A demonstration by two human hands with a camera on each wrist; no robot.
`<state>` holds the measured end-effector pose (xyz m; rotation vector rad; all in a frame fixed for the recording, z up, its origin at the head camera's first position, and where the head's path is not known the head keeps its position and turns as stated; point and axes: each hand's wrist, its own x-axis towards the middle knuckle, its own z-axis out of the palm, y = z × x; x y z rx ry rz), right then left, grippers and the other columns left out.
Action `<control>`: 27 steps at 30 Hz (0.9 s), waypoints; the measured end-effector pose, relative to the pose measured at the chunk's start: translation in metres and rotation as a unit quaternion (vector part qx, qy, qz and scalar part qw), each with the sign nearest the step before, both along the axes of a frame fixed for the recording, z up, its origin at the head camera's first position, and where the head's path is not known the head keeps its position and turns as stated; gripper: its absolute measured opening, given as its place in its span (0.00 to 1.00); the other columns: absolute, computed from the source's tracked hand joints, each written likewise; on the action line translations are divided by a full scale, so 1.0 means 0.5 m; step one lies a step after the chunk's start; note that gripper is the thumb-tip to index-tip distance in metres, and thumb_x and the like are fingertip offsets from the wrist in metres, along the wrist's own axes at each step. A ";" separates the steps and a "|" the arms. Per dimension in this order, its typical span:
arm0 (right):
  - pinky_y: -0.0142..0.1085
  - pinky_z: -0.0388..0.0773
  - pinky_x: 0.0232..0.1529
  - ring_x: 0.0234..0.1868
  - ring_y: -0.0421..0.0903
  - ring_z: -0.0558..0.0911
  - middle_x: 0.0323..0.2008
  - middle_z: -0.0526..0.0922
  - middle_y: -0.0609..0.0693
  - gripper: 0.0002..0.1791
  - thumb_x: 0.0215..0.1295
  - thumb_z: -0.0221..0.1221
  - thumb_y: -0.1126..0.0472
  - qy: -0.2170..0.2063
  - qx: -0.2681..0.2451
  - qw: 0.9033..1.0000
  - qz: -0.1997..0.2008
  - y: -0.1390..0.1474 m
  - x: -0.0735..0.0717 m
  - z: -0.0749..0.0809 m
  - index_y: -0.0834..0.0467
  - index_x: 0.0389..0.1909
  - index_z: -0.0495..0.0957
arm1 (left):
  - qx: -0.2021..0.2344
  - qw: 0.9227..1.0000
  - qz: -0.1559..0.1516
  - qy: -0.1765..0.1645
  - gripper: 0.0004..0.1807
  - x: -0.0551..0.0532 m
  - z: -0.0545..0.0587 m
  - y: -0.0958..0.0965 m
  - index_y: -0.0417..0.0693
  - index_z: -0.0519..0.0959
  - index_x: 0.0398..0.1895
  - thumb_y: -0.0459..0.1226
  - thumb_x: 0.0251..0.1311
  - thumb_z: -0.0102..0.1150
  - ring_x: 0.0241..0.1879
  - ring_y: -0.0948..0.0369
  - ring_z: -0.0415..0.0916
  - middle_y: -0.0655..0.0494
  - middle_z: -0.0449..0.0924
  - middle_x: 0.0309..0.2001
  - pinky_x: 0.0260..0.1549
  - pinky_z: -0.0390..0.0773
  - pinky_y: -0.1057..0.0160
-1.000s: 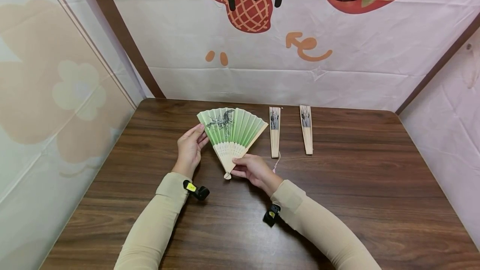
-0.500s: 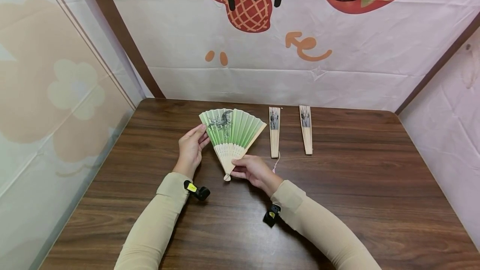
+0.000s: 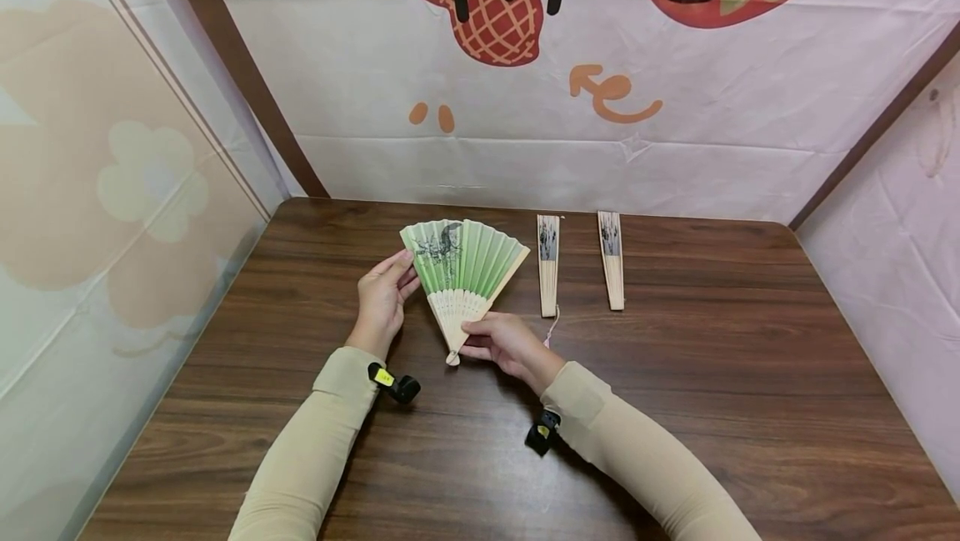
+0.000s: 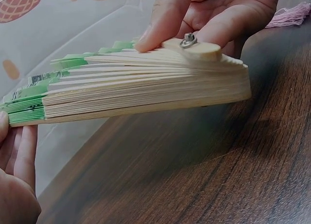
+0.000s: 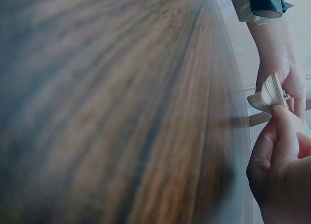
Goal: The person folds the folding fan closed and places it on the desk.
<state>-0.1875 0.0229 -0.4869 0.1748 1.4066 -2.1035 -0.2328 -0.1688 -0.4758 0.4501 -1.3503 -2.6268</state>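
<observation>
Green fan (image 3: 463, 270) between both hands

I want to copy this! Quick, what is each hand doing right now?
Left hand: fingers holding the left edge of the green fan.
Right hand: pinching the fan's wooden base near the pivot.

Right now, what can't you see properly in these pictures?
- Table, right wrist view: a blur of brown streaks, too close to the camera.
- Green fan, right wrist view: only the rivet end shows; the right hand and the frame edge hide the rest.
- Two closed fans, head view: their printed pictures are too small to read.
- Left hand, left wrist view: cut off at the corner, so its hold on the fan is unclear.
</observation>
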 end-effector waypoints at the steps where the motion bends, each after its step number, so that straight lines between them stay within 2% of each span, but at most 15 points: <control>1: 0.42 0.80 0.49 0.34 0.43 0.82 0.31 0.79 0.50 0.04 0.62 0.53 0.74 -0.001 0.001 1.000 0.002 0.002 -0.001 0.001 0.64 0.35 0.72 | -0.001 1.000 0.002 0.000 0.02 0.001 0.001 0.003 0.46 0.83 0.30 0.32 0.56 0.62 0.24 0.65 0.81 0.55 0.83 0.24 0.25 0.83 0.71; 4: 0.43 0.80 0.49 0.34 0.43 0.82 0.31 0.79 0.50 0.03 0.62 0.53 0.74 -0.003 0.005 1.000 0.008 0.007 -0.002 0.004 0.64 0.33 0.72 | -0.004 1.000 0.006 -0.002 0.03 0.003 0.004 0.010 0.47 0.83 0.29 0.31 0.57 0.61 0.24 0.65 0.80 0.56 0.83 0.24 0.25 0.83 0.71; 14: 0.43 0.81 0.49 0.33 0.43 0.82 0.31 0.80 0.49 0.07 0.62 0.53 0.74 -0.007 0.010 0.999 0.037 0.027 -0.007 0.017 0.67 0.41 0.72 | -0.015 1.000 0.016 -0.011 0.04 0.010 0.015 0.031 0.48 0.84 0.28 0.32 0.56 0.62 0.24 0.65 0.80 0.56 0.83 0.25 0.25 0.83 0.71; 22: 0.43 0.81 0.48 0.33 0.43 0.82 0.31 0.81 0.49 0.07 0.62 0.53 0.74 -0.006 0.011 0.999 0.039 0.029 -0.007 0.018 0.67 0.40 0.73 | -0.018 1.000 0.009 -0.006 0.05 0.010 0.018 0.033 0.50 0.84 0.27 0.32 0.57 0.61 0.24 0.65 0.81 0.57 0.84 0.25 0.24 0.83 0.71; 27: 0.43 0.81 0.49 0.33 0.43 0.82 0.30 0.80 0.49 0.04 0.62 0.53 0.74 -0.009 0.012 0.999 0.038 0.029 -0.008 0.018 0.64 0.36 0.73 | -0.018 1.000 0.006 -0.009 0.05 0.010 0.018 0.032 0.50 0.84 0.28 0.32 0.57 0.61 0.24 0.66 0.80 0.57 0.83 0.25 0.25 0.83 0.72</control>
